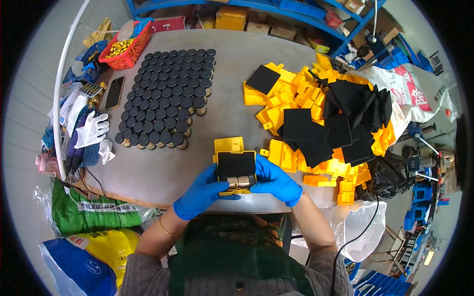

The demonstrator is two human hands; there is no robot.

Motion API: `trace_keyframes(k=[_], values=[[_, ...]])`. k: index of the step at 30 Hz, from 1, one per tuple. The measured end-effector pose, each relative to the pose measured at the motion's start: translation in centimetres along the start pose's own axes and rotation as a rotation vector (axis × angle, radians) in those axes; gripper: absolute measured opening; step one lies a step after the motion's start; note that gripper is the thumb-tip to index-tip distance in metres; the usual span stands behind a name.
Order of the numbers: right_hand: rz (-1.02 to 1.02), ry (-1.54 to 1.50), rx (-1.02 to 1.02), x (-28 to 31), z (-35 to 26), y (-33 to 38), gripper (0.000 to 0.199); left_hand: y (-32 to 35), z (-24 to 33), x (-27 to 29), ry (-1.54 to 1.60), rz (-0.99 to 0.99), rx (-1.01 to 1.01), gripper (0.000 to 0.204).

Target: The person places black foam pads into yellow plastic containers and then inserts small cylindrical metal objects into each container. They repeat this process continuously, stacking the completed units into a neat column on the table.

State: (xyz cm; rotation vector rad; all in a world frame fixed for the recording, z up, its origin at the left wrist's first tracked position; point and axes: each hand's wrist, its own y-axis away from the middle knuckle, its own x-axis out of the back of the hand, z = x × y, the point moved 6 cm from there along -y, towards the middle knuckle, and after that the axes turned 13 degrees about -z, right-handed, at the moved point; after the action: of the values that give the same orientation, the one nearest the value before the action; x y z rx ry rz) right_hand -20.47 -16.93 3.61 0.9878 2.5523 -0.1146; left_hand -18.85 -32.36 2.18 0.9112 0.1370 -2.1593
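Note:
In front of my body, both blue-gloved hands hold a yellow plastic case (228,144) with its lid raised. My left hand (200,193) grips the case's left side, its thumb at a shiny metal cylinder (239,183) lying across the near part. My right hand (278,181) clasps the right side, thumb near the metal too. A black foam pad (236,164) covers the case's inside behind the metal. Beyond my left hand stand rows of black-capped cylinders (163,93). To the right of my right hand lie heaped yellow cases (281,154) and square black foam sheets (298,123).
A red basket (129,56) of small yellow pieces stands at the far left, with a phone (114,92) nearer. White gloves (92,129) lie at the left edge. White sacks (407,89) border the right; a blue shelf (266,7) stands behind the table.

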Motion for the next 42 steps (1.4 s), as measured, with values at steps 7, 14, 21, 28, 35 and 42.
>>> trace_keyframes(k=[7, 14, 21, 28, 35, 42], values=[[-0.013, 0.889, 0.067, -2.3, -2.5, 0.6, 0.061, 0.6, -1.4, 0.1, 0.289, 0.020, -0.024, 0.039], [-0.237, 0.927, 0.081, -2.6, -4.0, 1.1, 0.062, 0.4, -1.7, -1.8, 0.379, -0.299, 0.477, 0.053], [-0.210, 0.995, 0.059, -4.4, -4.2, -0.4, 0.058, 0.4, -1.1, -0.9, -0.048, -0.262, 0.470, 0.036], [-0.215, 1.478, 0.000, -5.3, -3.4, -2.5, 0.050, 0.9, 0.4, -0.5, -0.196, -0.090, 0.460, 0.032], [-0.140, 1.363, 0.127, -0.9, -1.7, -5.3, 0.052, -1.6, 2.7, 2.8, -0.450, -0.006, 0.301, 0.057], [0.180, 1.323, 0.025, 8.7, 0.3, -10.8, 0.047, -4.6, 2.7, 6.0, -1.552, 0.138, -0.251, 0.129]])
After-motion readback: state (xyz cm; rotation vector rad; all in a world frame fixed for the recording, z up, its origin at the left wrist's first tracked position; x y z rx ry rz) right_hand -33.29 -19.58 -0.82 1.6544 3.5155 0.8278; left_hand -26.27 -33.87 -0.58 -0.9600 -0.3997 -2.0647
